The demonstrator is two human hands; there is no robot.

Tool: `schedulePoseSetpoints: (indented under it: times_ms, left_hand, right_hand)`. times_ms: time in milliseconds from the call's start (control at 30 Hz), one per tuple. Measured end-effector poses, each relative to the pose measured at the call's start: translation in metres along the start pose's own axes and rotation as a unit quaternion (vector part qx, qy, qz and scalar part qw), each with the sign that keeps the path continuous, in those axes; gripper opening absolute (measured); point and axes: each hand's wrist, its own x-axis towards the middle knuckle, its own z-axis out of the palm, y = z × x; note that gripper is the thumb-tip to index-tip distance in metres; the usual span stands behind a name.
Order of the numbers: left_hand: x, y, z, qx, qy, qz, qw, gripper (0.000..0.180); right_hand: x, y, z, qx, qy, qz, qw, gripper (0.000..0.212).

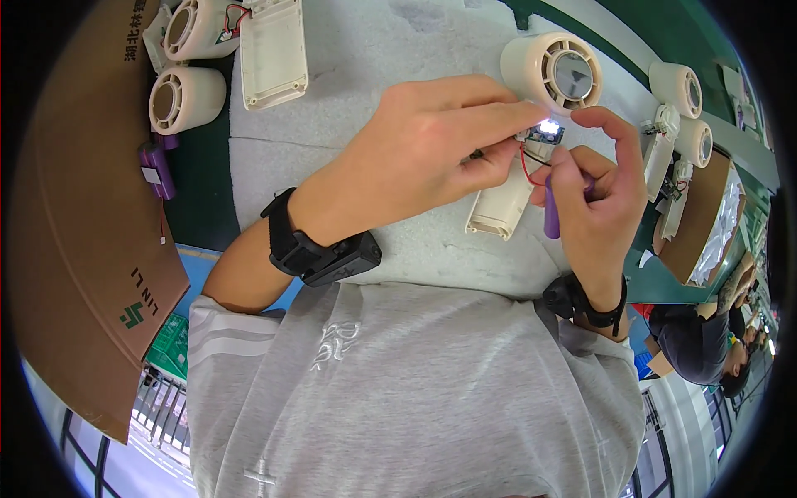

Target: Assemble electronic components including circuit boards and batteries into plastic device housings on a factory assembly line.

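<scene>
One brown cardboard box fills nine o'clock of the view, and just right of it, between nine and ten, lies a purple battery pack with a lead ending in a small white plug. Two cream round fan heads sit at ten to eleven o'clock, beside an open cream shell lying on a pale grey mat at eleven. The left hand reaches across at one o'clock, a black device strapped to its wrist, its fingertips gathered at the left side of a small circuit board; I cannot tell whether they pinch anything. That board, toward two o'clock, shows a bright white light (strong enough to wash out detail), just below a fan head and over its cream handle, which slants toward seven. Red and black wires run from near the board toward a purple cell, which the right hand grasps between two and three o'clock, thumb tip near the board. Farther right, two more fan heads stand at two o'clock, an open carton at three, and a person in a dark top between three and four.
</scene>
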Motion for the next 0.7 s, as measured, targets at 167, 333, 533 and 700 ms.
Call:
schedulePoseSetpoints:
  times_ms: [167,333,533,700]
  left_hand:
    - [0.0,0.0,0.003,-0.004,0.004,-0.001,1.0,0.041]
    - [0.001,0.001,0.002,-0.019,-0.008,-0.014,1.0,0.041]
    - [0.002,0.0,-0.003,-0.069,-0.051,-0.06,0.995,0.039]
    - [0.003,-0.001,-0.005,-0.097,-0.059,-0.075,0.991,0.039]
  right_hand:
    - [0.001,0.001,-0.002,-0.166,-0.012,-0.075,0.983,0.037]
    - [0.006,0.006,-0.001,-0.211,0.016,-0.169,0.963,0.039]
    - [0.013,0.013,0.0,-0.246,0.041,-0.273,0.929,0.036]
    - [0.014,0.019,0.0,-0.227,0.055,-0.281,0.931,0.036]
